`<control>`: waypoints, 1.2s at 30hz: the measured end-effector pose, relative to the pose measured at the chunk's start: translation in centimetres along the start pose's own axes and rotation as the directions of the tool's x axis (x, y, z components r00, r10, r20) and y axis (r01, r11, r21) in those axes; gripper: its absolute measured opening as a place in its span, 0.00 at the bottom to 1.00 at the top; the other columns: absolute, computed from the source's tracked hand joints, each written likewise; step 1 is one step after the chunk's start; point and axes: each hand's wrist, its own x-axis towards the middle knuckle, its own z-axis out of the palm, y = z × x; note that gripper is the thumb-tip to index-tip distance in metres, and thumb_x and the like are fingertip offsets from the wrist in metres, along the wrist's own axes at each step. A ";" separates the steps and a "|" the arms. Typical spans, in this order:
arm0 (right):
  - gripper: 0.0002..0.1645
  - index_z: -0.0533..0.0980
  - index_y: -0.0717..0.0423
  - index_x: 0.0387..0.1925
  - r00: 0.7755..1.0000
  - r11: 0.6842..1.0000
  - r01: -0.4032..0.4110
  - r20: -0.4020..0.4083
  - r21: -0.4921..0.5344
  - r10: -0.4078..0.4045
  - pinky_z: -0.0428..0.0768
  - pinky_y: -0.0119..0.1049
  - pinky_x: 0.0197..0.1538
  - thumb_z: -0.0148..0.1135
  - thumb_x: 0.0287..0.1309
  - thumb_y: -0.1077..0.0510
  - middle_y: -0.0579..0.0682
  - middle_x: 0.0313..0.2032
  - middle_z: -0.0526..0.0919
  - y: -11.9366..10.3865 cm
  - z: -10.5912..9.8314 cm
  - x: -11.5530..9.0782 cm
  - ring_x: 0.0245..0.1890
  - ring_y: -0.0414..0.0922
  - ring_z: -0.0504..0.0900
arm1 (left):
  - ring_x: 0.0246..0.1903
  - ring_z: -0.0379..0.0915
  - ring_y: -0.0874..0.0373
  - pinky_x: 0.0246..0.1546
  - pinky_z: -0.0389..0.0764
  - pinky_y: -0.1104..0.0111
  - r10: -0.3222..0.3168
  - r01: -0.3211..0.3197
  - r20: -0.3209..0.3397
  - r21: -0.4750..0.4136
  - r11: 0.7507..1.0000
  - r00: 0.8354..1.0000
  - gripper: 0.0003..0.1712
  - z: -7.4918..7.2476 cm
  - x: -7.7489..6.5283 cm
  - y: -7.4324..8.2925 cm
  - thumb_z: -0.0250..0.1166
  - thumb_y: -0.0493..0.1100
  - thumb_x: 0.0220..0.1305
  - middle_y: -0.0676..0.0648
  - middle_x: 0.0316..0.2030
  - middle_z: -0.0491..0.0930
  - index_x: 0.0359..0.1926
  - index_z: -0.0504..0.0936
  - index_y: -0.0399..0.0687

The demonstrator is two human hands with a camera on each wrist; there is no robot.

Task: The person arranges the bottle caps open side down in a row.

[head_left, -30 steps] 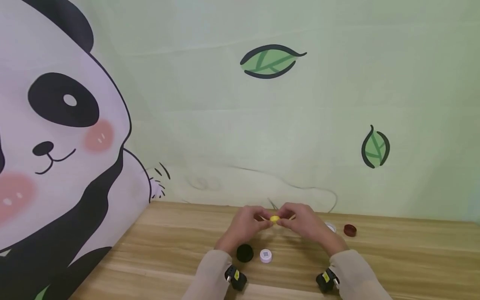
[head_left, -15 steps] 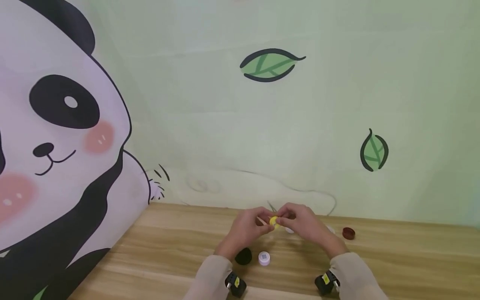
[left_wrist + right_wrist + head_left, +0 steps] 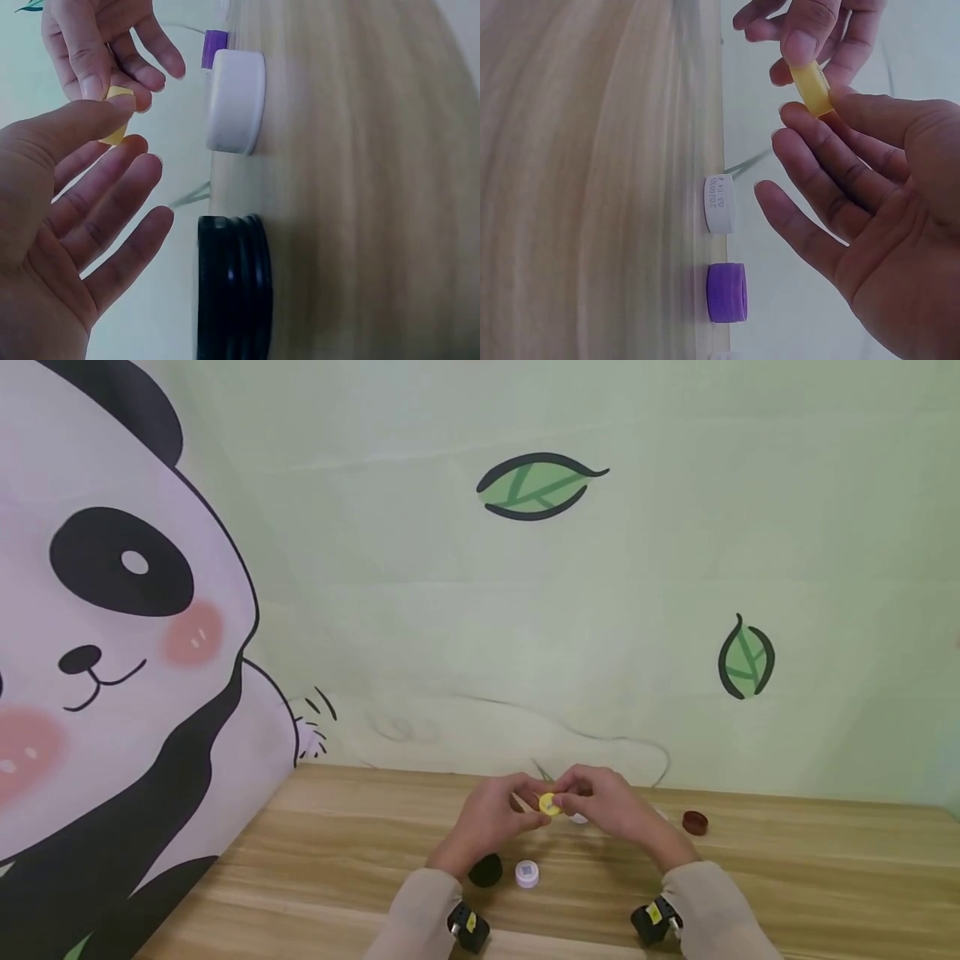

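Above the table, both hands pinch a small yellow bottle cap (image 3: 549,805) between them. Its round face tilts toward the head camera, with a small mark on it. My left hand (image 3: 491,818) has thumb and forefinger at the cap's left side, the other fingers spread loosely in the left wrist view. From the opposite side, my right hand (image 3: 609,806) grips the cap with thumb and fingertips. In the right wrist view the yellow cap (image 3: 811,88) shows edge-on between the two hands.
On the wooden table (image 3: 337,843) lie a black lid (image 3: 486,870), a white cap (image 3: 527,874) and a dark red cap (image 3: 695,823). The right wrist view shows a printed white cap (image 3: 719,204) and a purple cap (image 3: 727,292). A panda-printed backdrop (image 3: 390,610) rises behind.
The yellow cap has tilted so its round face shows more toward the head camera. Both hands stay in nearly the same place, and a white cap now shows beneath the right hand.
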 end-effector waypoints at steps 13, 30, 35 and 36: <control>0.11 0.85 0.57 0.47 1.000 1.000 -0.021 0.016 -0.014 0.021 0.84 0.44 0.48 0.74 0.65 0.63 0.45 0.39 0.87 -0.2 0.0 -0.4 0.44 0.45 0.84 | 0.35 0.83 0.63 0.37 0.82 0.69 0.009 -0.010 0.016 0.019 1.000 1.000 0.11 0.1 0.0 -0.3 0.79 0.44 0.63 0.56 0.37 0.90 0.46 0.94 0.50; 0.11 0.85 0.58 0.47 1.000 0.999 -0.022 0.006 -0.025 0.022 0.84 0.41 0.45 0.75 0.64 0.63 0.45 0.38 0.87 -0.3 -0.6 0.5 0.43 0.45 0.84 | 0.37 0.82 0.63 0.37 0.82 0.69 -0.049 0.051 0.036 -0.041 0.998 0.998 0.13 -0.9 0.8 0.5 0.79 0.43 0.65 0.57 0.39 0.89 0.49 0.92 0.49; 0.11 0.85 0.59 0.47 1.000 0.999 -0.014 0.001 -0.045 0.015 0.83 0.43 0.48 0.75 0.64 0.62 0.46 0.38 0.88 -0.1 -0.5 0.5 0.43 0.45 0.85 | 0.38 0.82 0.63 0.39 0.82 0.69 -0.055 0.057 0.046 -0.042 0.998 0.997 0.14 -0.8 0.7 0.5 0.78 0.43 0.65 0.57 0.40 0.89 0.51 0.92 0.50; 0.11 0.85 0.59 0.47 1.000 0.999 -0.017 0.002 -0.046 0.017 0.83 0.44 0.49 0.75 0.64 0.62 0.46 0.38 0.88 0.0 -0.4 0.4 0.43 0.46 0.85 | 0.38 0.83 0.63 0.39 0.82 0.69 -0.057 0.059 0.054 -0.044 0.997 0.997 0.15 -0.8 0.7 0.4 0.78 0.43 0.65 0.57 0.40 0.89 0.52 0.92 0.50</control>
